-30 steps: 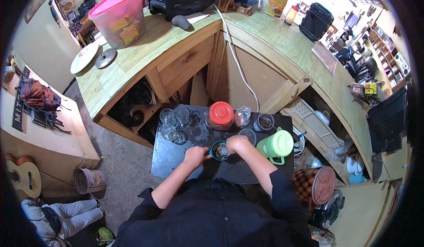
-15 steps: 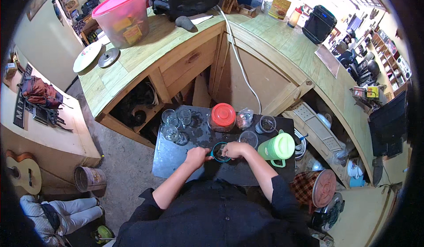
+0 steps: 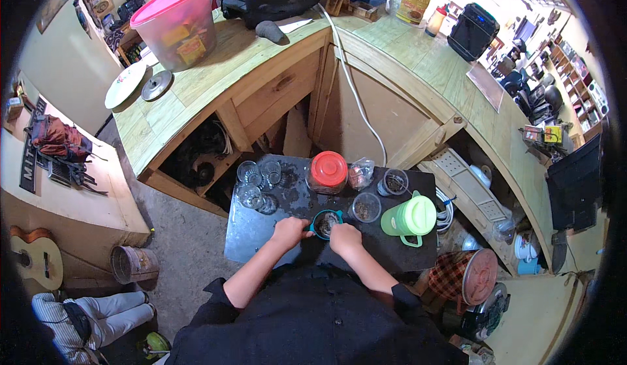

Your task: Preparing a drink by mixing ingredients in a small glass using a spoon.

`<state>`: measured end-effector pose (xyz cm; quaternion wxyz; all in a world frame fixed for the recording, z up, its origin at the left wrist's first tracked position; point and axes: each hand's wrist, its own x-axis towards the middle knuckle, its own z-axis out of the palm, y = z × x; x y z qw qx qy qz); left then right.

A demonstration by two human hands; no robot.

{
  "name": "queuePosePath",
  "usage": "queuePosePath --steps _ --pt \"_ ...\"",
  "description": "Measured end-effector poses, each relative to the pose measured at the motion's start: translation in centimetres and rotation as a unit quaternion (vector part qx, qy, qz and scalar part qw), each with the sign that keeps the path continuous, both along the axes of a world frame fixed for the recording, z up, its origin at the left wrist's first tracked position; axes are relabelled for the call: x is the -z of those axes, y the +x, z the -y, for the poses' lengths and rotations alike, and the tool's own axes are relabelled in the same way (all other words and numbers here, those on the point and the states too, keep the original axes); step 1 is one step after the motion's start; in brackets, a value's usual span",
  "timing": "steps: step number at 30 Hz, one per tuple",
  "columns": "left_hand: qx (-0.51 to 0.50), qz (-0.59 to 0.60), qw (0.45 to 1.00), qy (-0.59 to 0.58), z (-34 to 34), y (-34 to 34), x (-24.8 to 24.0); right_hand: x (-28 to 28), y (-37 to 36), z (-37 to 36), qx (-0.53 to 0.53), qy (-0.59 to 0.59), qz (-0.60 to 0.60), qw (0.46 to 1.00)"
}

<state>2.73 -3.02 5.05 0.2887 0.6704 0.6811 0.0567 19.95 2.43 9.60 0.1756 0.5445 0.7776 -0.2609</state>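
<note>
My left hand (image 3: 289, 232) is closed on the side of a small round teal-rimmed vessel (image 3: 324, 235), perhaps a strainer or cup, with dark, wet-looking contents. Against its right edge is my right hand (image 3: 345, 238), curled shut; what its fingers hold is hidden. Just beyond that hand stands a clear tub (image 3: 365, 207) with dark grains in it. A second clear cup (image 3: 393, 182) with dark contents and a thin stick or handle is farther back. The light green lidded pitcher (image 3: 409, 218) stands to the right. Behind the vessel is a red-lidded jar (image 3: 328, 172).
Several clear glasses (image 3: 251, 195) stand at the dark table's (image 3: 251, 242) far left, beside wet spots. A plastic bag (image 3: 360, 173) lies by the jar. Wooden counters (image 3: 255, 60) curve around the far side, with a white cable (image 3: 356, 97) hanging down.
My right hand has drawn back toward me from over the teal-rimmed vessel, and its fingers are now curled. More of the vessel's contents shows. My left hand stays on its side.
</note>
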Motion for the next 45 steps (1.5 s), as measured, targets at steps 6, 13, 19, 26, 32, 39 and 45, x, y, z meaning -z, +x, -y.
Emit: queuePosePath --steps 6,13,19,26,32,39,45 --pt "-0.006 0.016 1.000 -0.011 -0.3 -0.1 0.0 4.0 2.0 -4.8 -0.093 -0.043 -0.002 0.995" --pt "0.003 -0.014 0.999 -0.049 -0.5 -0.1 -0.3 0.3 -0.8 -0.5 -0.018 -0.017 0.036 0.999" --pt "0.010 -0.023 0.999 -0.043 -0.4 0.2 -0.8 0.7 0.1 -5.1 -0.118 -0.074 0.051 0.989" --pt "0.017 -0.042 0.997 -0.056 -0.6 0.1 -0.9 0.3 -1.2 -1.5 -0.017 -0.016 0.036 0.999" --pt "0.009 -0.036 0.998 -0.052 -0.6 0.3 -0.9 0.3 2.3 -4.3 -0.162 -0.092 -0.028 0.982" --pt "0.003 -0.037 0.998 -0.053 -0.3 0.3 -1.1 -4.4 3.8 -2.3 -0.023 0.139 -0.090 0.986" --pt "0.000 -0.021 0.999 -0.050 -0.3 0.3 -0.8 -2.0 5.5 0.3 0.026 0.178 -0.307 0.934"
